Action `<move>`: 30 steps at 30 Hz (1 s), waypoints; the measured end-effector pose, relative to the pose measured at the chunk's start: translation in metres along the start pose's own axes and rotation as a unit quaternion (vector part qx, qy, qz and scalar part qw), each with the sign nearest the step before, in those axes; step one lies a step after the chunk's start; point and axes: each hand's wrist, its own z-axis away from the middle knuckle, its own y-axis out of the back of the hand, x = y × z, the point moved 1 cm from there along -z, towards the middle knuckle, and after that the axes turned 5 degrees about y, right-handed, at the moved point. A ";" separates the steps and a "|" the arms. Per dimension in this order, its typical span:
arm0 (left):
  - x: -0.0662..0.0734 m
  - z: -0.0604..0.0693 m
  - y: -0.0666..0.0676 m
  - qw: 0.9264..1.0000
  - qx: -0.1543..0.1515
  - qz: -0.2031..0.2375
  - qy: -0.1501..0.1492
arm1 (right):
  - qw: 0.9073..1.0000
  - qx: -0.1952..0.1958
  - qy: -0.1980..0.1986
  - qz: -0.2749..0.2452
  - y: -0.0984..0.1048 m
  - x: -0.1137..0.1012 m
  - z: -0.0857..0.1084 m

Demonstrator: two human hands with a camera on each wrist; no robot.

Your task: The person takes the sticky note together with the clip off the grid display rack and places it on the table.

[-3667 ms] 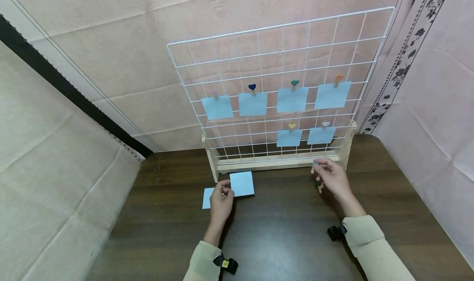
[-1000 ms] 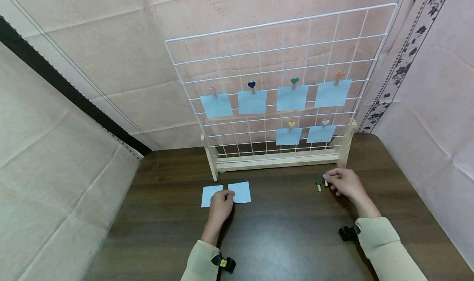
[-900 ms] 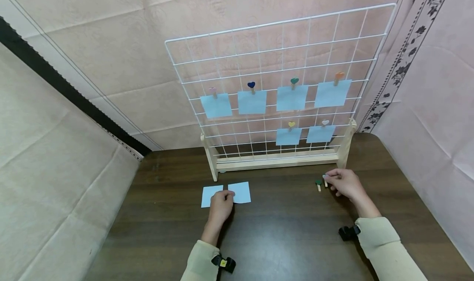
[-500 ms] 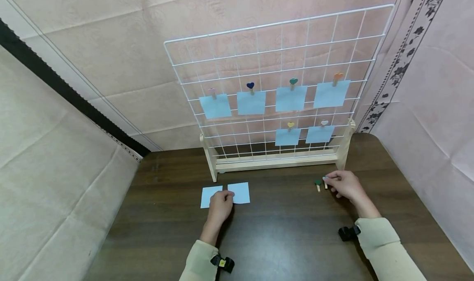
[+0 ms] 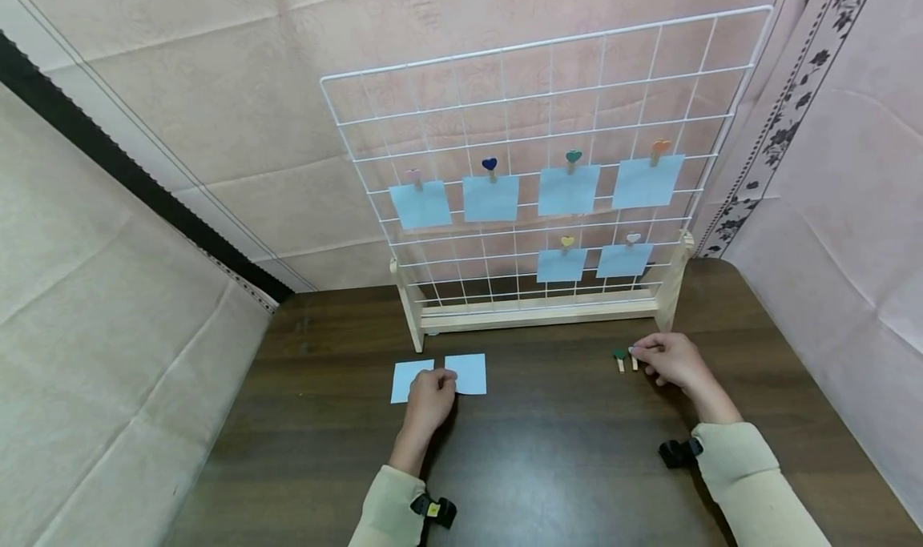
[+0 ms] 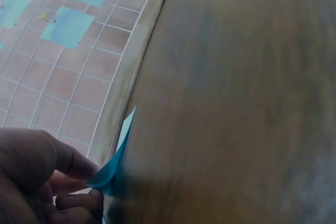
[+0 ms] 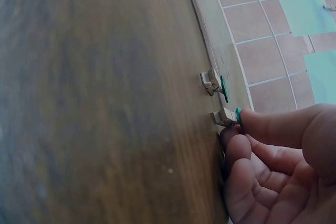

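My left hand point(image 5: 429, 400) pinches the lower left corner of a blue paper note point(image 5: 469, 373), which lies near the rack's foot. In the left wrist view that note point(image 6: 118, 156) curls up from the thumb and fingers. A second blue note point(image 5: 407, 377) lies just left of it, partly behind the hand. My right hand point(image 5: 671, 363) pinches the coloured head of a small wooden clothespin point(image 5: 634, 363) at the table's right. Beside it lies another clothespin point(image 5: 620, 361) with a green head, apart from the fingers; the right wrist view shows both clothespins, the held one point(image 7: 224, 117) nearer the thumb.
A white wire grid rack point(image 5: 548, 138) on a wooden base point(image 5: 537, 316) stands at the back of the dark wood table point(image 5: 534, 451). Several blue notes hang on it from heart-headed clothespins, such as the dark blue one point(image 5: 490, 165). Cloth walls surround the table.
Since the oldest frame, my left hand has brought its note down level beside the other one. My right hand has moved right and nearer with its clothespin. Over the last second both hands hold almost still.
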 end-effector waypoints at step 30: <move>-0.002 0.001 0.001 1.000 -0.010 -0.007 0.006 | 1.000 -0.011 0.009 0.008 0.000 0.002 -0.002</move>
